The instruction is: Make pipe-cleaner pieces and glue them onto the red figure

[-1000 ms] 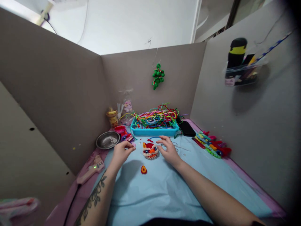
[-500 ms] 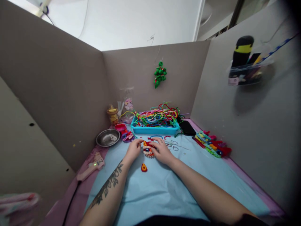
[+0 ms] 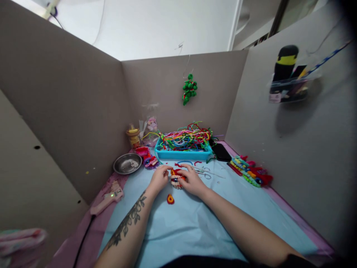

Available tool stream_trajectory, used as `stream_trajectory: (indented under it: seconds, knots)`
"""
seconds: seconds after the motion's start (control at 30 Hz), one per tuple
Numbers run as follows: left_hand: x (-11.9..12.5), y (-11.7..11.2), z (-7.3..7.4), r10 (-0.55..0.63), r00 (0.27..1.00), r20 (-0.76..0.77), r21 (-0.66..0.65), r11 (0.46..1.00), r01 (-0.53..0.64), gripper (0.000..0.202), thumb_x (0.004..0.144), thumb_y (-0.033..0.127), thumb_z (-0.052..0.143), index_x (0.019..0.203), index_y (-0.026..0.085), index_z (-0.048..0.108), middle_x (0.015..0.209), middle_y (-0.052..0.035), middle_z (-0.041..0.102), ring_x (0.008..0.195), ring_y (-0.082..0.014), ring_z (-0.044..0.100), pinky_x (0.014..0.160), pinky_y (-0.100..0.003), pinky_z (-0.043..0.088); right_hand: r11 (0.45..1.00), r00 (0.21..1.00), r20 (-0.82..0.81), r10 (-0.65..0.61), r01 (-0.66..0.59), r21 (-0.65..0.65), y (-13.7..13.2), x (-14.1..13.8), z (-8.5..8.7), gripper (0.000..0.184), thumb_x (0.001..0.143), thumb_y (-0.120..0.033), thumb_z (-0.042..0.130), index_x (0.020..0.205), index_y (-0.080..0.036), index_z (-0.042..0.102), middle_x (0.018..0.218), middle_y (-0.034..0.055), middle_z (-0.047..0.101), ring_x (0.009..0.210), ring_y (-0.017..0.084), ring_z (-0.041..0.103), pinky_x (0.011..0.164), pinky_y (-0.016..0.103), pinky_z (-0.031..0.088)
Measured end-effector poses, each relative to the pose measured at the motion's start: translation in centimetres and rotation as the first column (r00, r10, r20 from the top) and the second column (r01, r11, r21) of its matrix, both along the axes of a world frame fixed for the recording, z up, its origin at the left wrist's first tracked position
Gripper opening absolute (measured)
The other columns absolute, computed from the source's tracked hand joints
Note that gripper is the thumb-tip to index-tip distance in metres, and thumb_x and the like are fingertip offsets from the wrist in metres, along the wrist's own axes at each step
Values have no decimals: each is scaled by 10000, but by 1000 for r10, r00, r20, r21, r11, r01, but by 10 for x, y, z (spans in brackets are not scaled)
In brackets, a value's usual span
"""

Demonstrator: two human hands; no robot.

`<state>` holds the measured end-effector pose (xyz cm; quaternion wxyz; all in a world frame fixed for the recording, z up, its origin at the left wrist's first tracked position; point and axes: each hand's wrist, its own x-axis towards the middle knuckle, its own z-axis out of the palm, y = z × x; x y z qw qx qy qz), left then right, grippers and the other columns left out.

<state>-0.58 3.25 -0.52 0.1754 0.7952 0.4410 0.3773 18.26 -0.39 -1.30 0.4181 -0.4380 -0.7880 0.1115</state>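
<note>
Between my hands, on the blue table cover, is a small fuzzy craft piece [image 3: 175, 181] with a cream fringe, a dark blue eye-like dot and red and orange parts. My left hand [image 3: 160, 178] has its fingers bent in a pinch at the piece's upper left, by an orange part. From the right, my right hand [image 3: 193, 181] grips the piece, its fingers over the red top and side. Nearer to me lies a loose red and orange teardrop piece [image 3: 170, 199]. The hidden fingertips leave the exact grip unclear.
Behind the hands stands a blue tray [image 3: 182, 154] of colourful pipe cleaners. Scissors [image 3: 206, 175] and a phone [image 3: 222, 152] lie to the right, near fuzzy crafts [image 3: 249, 172]. At left are a metal bowl [image 3: 118, 164] and a pink glue gun [image 3: 107, 201]. Grey panels [image 3: 178, 111] enclose the table.
The craft piece has turned or shifted slightly to the right in my fingers. Both hands stay in nearly the same place, and the loose teardrop piece has not moved.
</note>
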Motion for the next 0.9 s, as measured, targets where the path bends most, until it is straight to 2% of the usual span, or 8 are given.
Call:
stream_trajectory:
  seconds: [0.2, 0.9]
  knots:
    - [1, -1, 2, -29, 1000, 1, 34, 999, 29, 384, 727, 8, 433, 963, 173, 687, 984, -86, 652, 938, -191, 576, 882, -344, 440, 999, 1000, 1, -2, 2, -32, 1, -1, -1, 263, 756, -194, 570, 1003, -195, 659, 1240, 126, 453, 1211, 258, 401, 1016, 433, 338]
    - [2, -5, 6, -87, 996, 29, 20, 996, 86, 443, 721, -37, 403, 956, 181, 709, 997, -84, 636, 934, -173, 580, 879, -327, 451, 998, 1000, 13, -1, 1, -59, 1, -1, 0, 250, 747, -198, 577, 982, -196, 660, 1254, 133, 445, 1234, 260, 382, 1021, 425, 328]
